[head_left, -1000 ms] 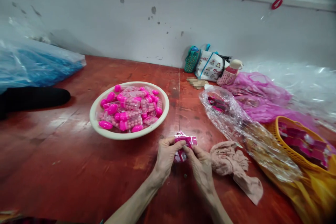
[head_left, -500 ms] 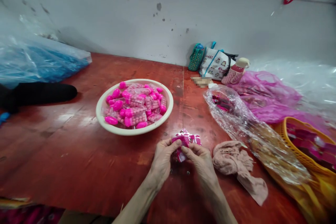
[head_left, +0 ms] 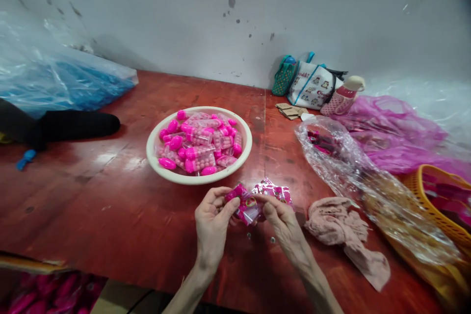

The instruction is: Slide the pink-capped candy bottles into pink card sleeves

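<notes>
Between my two hands is a small, shiny pink plastic packet (head_left: 247, 207) with print on it, just above the red table. My left hand (head_left: 212, 223) pinches its left side between thumb and fingers. On its right side, the thumb and fingertips of my right hand (head_left: 286, 223) are closed on it. More pink packets (head_left: 282, 192) lie right behind my right fingers. Farther off stands a cream bowl (head_left: 151, 159), heaped with clear tubes (head_left: 200, 151) that have pink caps and pink beads inside.
A crumpled beige cloth (head_left: 333, 221) lies to the right, beside clear plastic wrap (head_left: 342, 157) and a yellow basket (head_left: 415, 181) of pink items. A patterned bag (head_left: 311, 86) and a bottle (head_left: 348, 91) stand by the wall. At left, a black-sleeved arm (head_left: 79, 123) rests near blue plastic bags (head_left: 73, 83).
My left hand has moved left, away from my right hand, and more of the packet shows between them. The view has shifted slightly to the left.
</notes>
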`<state>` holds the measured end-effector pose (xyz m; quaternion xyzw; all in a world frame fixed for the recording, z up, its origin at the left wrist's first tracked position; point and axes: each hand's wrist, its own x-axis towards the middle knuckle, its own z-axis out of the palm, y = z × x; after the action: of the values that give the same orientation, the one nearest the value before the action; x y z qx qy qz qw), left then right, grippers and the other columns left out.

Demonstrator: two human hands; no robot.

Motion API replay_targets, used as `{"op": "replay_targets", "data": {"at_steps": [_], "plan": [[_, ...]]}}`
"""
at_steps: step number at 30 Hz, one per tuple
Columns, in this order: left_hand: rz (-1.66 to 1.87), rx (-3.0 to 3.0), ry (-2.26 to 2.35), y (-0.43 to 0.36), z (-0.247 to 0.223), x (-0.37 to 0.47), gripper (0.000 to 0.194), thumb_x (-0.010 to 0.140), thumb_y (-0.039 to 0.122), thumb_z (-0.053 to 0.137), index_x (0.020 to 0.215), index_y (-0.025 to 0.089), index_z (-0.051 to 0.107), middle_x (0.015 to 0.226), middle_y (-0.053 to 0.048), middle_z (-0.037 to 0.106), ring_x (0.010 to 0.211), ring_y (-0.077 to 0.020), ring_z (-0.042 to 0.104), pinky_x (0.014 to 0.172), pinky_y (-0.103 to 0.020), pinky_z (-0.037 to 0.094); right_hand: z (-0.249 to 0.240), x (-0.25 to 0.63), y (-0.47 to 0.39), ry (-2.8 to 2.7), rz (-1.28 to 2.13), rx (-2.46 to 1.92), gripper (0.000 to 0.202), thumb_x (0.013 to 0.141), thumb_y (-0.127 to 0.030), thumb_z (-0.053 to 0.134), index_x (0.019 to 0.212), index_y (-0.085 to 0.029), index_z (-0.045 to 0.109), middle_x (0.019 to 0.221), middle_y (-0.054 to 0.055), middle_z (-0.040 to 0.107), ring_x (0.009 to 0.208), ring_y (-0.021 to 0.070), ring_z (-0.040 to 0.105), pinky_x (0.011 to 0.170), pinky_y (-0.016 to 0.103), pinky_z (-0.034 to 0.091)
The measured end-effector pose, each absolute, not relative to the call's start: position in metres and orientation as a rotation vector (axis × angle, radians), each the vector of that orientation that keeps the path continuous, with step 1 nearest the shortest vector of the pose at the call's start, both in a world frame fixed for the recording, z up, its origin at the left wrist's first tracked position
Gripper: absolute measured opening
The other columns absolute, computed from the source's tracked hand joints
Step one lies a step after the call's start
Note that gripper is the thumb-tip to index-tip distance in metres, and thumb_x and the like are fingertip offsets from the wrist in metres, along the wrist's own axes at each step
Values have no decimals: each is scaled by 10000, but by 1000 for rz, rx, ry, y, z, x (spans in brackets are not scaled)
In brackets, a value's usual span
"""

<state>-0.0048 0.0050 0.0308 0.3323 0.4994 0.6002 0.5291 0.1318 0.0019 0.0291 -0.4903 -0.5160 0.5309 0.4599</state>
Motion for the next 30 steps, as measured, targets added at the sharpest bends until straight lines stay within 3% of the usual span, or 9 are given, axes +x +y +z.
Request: {"op": "replay_targets", "data": {"at_steps": [3, 7, 15, 20, 25, 30], "plan": [[1464, 790, 1176, 5, 29, -13, 160, 724, 238, 668, 780, 175, 533, 586, 38, 625, 436, -87, 543, 423, -185, 439, 31, 125, 0, -1198, 1434, -1154, 254, 742, -394, 662, 892, -188, 658, 799, 23, 672, 717, 157, 595, 647, 244, 454], [1438, 820, 1142, 3, 25, -30, 138, 734, 247, 657, 677, 160, 568, 596, 34, 599, 496, -98, 556, 457, -202, 468, 32, 118, 0, -1192, 1432, -1162, 196, 782, -356, 627, 778, -165, 671, 661, 6, 650, 625, 130, 568, 598, 224, 429], [1633, 975, 1409, -5, 21, -45, 34, 720, 209, 674, 700, 182, 670, 683, 26, 643, 641, -101, 569, 604, -187, 470, 29, 102, 1, -1289, 1356, -1226, 257, 829, -366, 569, 700, -157, 645, 611, -6, 595, 591, 106, 504, 553, 203, 368], [1556, 566, 1174, -5, 27, -49, 139, 696, 239, 685, 619, 150, 611, 599, 32, 578, 509, -97, 532, 444, -192, 445, 32, 92, -1, -1134, 1561, -1162, 204, 748, -366, 663, 809, -173, 685, 685, -1, 654, 591, 102, 544, 562, 199, 418], [1492, 454, 1064, -6, 26, -55, 124, 715, 226, 669, 648, 134, 620, 618, 11, 588, 505, -89, 517, 415, -178, 426, 34, 90, -1, -968, 1691, -1109, 299, 646, -326, 755, 887, -160, 690, 706, 25, 685, 586, 124, 602, 575, 240, 483], [1472, 535, 1095, -10, 20, -57, 132, 742, 248, 641, 658, 147, 637, 623, 6, 579, 537, -107, 520, 431, -197, 440, 33, 88, 1, -998, 1614, -1176, 275, 662, -346, 730, 842, -142, 693, 611, 20, 666, 532, 130, 588, 524, 240, 479]]}}
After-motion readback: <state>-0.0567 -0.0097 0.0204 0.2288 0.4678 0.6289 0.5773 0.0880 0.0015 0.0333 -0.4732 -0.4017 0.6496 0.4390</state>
